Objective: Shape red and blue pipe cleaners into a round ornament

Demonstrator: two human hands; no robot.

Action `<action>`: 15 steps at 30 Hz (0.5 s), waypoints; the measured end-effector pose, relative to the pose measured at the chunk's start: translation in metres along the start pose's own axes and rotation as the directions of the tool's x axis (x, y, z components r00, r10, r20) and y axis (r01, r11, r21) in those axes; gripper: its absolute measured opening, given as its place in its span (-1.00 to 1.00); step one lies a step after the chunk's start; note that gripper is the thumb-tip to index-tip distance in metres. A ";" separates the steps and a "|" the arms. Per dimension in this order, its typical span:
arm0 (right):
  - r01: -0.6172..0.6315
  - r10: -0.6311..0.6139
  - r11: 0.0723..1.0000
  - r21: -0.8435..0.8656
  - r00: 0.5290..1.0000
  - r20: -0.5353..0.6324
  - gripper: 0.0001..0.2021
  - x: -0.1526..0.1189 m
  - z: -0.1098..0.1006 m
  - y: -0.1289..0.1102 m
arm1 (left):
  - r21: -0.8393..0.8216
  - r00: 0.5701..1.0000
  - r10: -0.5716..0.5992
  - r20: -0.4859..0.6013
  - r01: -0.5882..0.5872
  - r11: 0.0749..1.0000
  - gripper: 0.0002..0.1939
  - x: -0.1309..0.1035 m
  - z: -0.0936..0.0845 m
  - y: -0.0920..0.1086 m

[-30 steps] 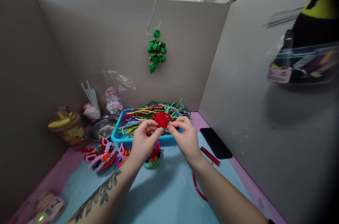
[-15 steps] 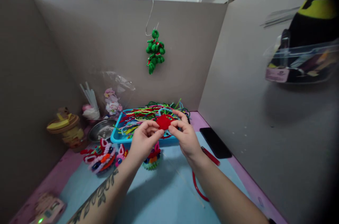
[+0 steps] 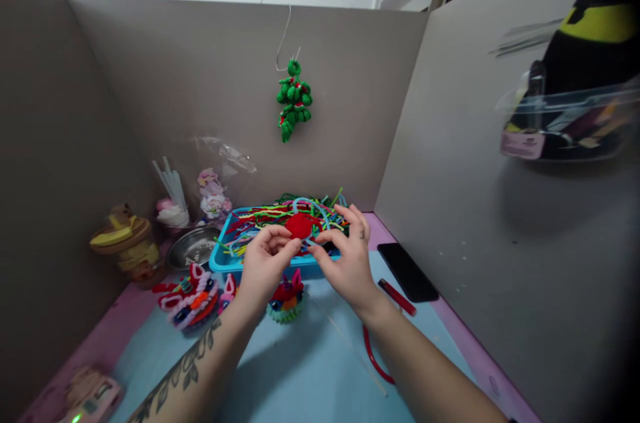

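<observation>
Between the thumb and fingers of my left hand (image 3: 264, 264) is a rounded red pipe-cleaner piece (image 3: 299, 225), held up in front of the blue tray. A light blue pipe cleaner (image 3: 318, 204) curves in a loop behind and above the red piece. My right hand (image 3: 350, 266) pinches this pipe cleaner close to the red piece's lower right edge, its other fingers raised and spread. Below my hands stands a small colourful pipe-cleaner lion head (image 3: 285, 300) with a green fringe. Whether the blue strand is fixed to the red piece I cannot tell.
A blue tray (image 3: 227, 267) of many-coloured pipe cleaners stands at the back. Larger lion head (image 3: 193, 299), metal bowl (image 3: 193, 248) and brown pot (image 3: 131, 249) are at left. At right lie a phone (image 3: 407, 271), a red-handled tool (image 3: 399, 297) and a red cord (image 3: 373, 356).
My right thumb and finger have moved off the red piece's edge and now pinch the light blue pipe cleaner. Its loop shows more widely, and the red piece has shifted slightly left.
</observation>
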State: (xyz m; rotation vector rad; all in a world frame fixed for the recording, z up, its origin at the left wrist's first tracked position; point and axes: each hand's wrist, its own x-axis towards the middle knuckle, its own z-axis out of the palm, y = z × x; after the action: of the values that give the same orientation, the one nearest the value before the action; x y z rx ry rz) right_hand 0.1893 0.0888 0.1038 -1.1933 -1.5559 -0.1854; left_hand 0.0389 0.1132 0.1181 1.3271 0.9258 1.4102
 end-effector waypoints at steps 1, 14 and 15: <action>0.033 -0.032 0.999 -0.034 0.999 0.007 -0.94 0.000 0.000 -0.001 | 0.008 1.000 -0.005 0.001 0.005 1.000 -0.73 0.000 0.000 0.000; 0.085 -0.087 0.981 -0.172 0.996 -0.003 -0.89 0.010 -0.008 0.014 | 0.035 0.984 -0.059 0.168 0.054 0.998 -0.73 0.003 -0.005 -0.006; 0.078 -0.078 0.982 -0.169 0.997 0.003 -0.88 0.010 -0.007 0.015 | 0.036 0.983 -0.060 0.173 0.055 0.998 -0.73 0.003 -0.005 -0.006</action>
State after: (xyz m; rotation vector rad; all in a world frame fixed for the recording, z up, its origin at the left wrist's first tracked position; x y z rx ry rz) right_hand 0.2067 0.0969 0.1074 -1.2630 -1.6095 -0.3782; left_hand 0.0352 0.1183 0.1122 1.4110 0.8650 1.2191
